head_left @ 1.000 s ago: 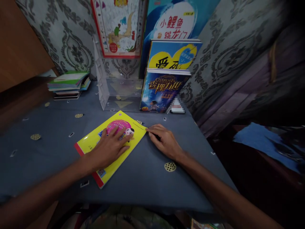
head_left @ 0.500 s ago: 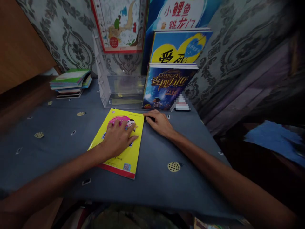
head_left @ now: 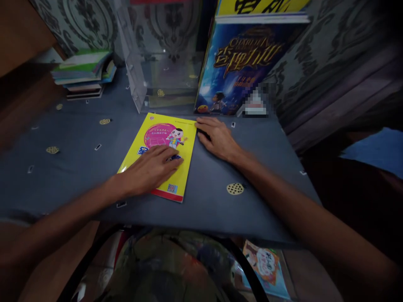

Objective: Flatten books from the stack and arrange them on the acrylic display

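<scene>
Left hand (head_left: 151, 170) first: it lies flat with the grip wide open and the fingers spread, pressing on the lower half of the yellow book (head_left: 162, 130) and closed round nothing. My right hand (head_left: 220, 138) rests on the worktop (head_left: 204, 209) just beside the book. Its fingertips touch the book's top right corner, and that grip is also loose and open, holding nothing.

The book lies face up in the middle of the worktop, turned a little, its top edge just in front of the clear plastic stand (head_left: 134, 71). Its cover is bright yellow, with a pink circle, a small cartoon child beside it, a red strip along the bottom edge and a little square mark in the lower right corner.

Looking into the stand, I see glare and a pale yellowish patch on its floor, and I cannot tell whether anything lies there. A blue book (head_left: 242, 58) stands upright at its right side, with the bottom edge of a second yellow cover (head_left: 261, 6) above it.

The count: one book under my hands, two upright at the back, and one stack of books (head_left: 83, 73) at the back left, too blurred to number. One more book lies on the floor (head_left: 266, 264) below the worktop.
</scene>
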{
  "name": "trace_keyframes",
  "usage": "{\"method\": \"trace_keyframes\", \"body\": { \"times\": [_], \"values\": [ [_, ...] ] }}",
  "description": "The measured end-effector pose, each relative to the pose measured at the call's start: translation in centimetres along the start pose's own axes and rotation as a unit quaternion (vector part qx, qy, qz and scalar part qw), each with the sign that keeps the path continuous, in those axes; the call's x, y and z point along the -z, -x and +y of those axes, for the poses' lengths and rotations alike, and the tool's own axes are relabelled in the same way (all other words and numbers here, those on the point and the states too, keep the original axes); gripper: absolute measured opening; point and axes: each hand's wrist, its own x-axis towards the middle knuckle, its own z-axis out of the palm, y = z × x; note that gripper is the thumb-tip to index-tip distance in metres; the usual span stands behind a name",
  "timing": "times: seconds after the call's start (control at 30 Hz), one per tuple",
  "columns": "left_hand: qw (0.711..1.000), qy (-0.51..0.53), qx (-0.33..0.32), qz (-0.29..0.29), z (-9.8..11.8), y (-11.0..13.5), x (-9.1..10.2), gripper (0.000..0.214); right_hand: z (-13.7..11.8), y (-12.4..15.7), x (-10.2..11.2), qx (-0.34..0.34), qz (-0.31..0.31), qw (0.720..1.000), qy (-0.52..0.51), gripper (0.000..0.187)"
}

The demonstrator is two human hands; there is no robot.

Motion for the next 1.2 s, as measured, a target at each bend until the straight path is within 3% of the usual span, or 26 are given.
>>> {"method": "trace_keyframes", "body": {
  "times": [0.3,0.5,0.73,1.2],
  "values": [
    [0.995,0.049,-0.068,-0.059,2.3,2.6,2.7,0.037,-4.3,2.6,0.7,0.057,-0.004,0.998,-0.028,0.036],
    [0.997,-0.014,-0.065,-0.039,3.2,3.1,2.1,0.025,-7.9,4.9,0.9,0.097,0.025,0.990,-0.095,0.027],
    [0.994,-0.067,-0.084,0.007,3.7,4.1,1.0,0.029,-11.0,7.2,2.0,0.090,0.013,0.982,-0.164,0.026],
    [1.000,-0.001,-0.029,-0.001,3.9,4.7,1.8,0.027,-12.5,9.0,2.3,0.038,0.013,0.967,-0.253,0.022]
  ]
}}
